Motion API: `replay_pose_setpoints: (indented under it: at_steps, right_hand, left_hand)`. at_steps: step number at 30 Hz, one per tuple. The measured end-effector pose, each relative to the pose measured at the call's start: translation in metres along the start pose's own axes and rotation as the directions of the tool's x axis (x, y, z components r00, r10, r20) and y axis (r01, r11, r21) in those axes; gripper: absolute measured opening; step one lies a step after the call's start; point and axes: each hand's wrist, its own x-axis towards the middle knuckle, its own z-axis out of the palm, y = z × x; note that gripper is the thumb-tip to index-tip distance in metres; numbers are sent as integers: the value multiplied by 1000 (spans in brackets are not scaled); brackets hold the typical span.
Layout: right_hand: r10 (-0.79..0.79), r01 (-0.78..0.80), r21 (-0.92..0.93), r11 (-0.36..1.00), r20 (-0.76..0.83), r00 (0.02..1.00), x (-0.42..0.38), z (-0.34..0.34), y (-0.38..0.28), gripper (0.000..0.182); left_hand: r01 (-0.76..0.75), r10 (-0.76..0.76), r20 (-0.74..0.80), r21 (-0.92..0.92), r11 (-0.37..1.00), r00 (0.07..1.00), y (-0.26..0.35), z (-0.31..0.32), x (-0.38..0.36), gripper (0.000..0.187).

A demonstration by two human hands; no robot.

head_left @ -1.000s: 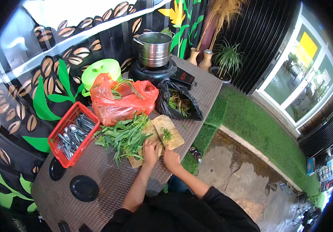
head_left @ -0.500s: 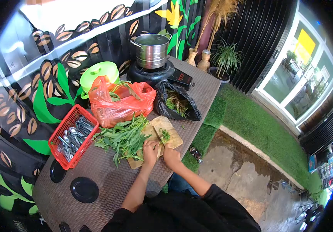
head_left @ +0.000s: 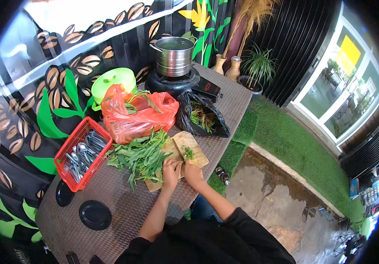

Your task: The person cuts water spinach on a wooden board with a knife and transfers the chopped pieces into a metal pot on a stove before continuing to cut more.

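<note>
My right hand [head_left: 194, 173] is closed around a knife [head_left: 179, 150], whose dark, narrow blade points away from me over the wooden cutting board [head_left: 196, 143]. Just to its left, my left hand [head_left: 170, 172] has its fingers bent over the stem ends of the leafy greens [head_left: 139, 156], pressing them to the board. The pile of long green leaves spreads from the board onto the table. Chopped green pieces [head_left: 188, 153] lie on the board to the right of the blade. The knife's handle is hidden in my fist.
A red plastic bag [head_left: 132, 121] and a black bag [head_left: 196, 130] with trimmings stand behind the board. At left are a red cutlery basket [head_left: 95, 165] and black plates [head_left: 95, 215]. A metal pot [head_left: 173, 61] sits on a stove [head_left: 165, 87] beside a green lidded pot [head_left: 121, 81].
My right hand and the knife have shifted very slightly beside the greens. My left hand stays in nearly the same place, and the view has tilted a little.
</note>
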Motion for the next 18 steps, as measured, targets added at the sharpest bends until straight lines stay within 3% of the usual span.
replay_pose_setpoints:
  at_steps: [4, 6, 11, 14, 16, 18]
  right_hand:
    - [1, -1, 32, 999, 8, 1000, -14, -10, -1, 15]
    - [156, -158, 43, 986, 45, 987, -25, 0, -12, 16]
    - [78, -82, 69, 994, 58, 995, -10, -3, -5, 22]
    - [-8, 9, 53, 999, -11, 1000, -18, -5, -6, 24]
    - [107, -106, -32, 994, 37, 994, -24, 4, -15, 24]
    - [132, -132, -5, 991, 55, 990, -14, 3, -15, 23]
  left_hand:
    - [13, -13, -9, -4, 1000, 1000, -1, 1, 2, 13]
    - [6, -6, -15, 3, 1000, 1000, -4, 3, 2, 13]
    - [11, -11, -16, -15, 1000, 1000, -3, 1, 1, 12]
    - [27, -27, -25, -18, 999, 999, -3, 2, 1, 12]
    - [47, -48, -14, -7, 999, 999, -3, 1, 1, 12]
    - [63, -63, -6, 2, 998, 998, -2, 1, 3, 11]
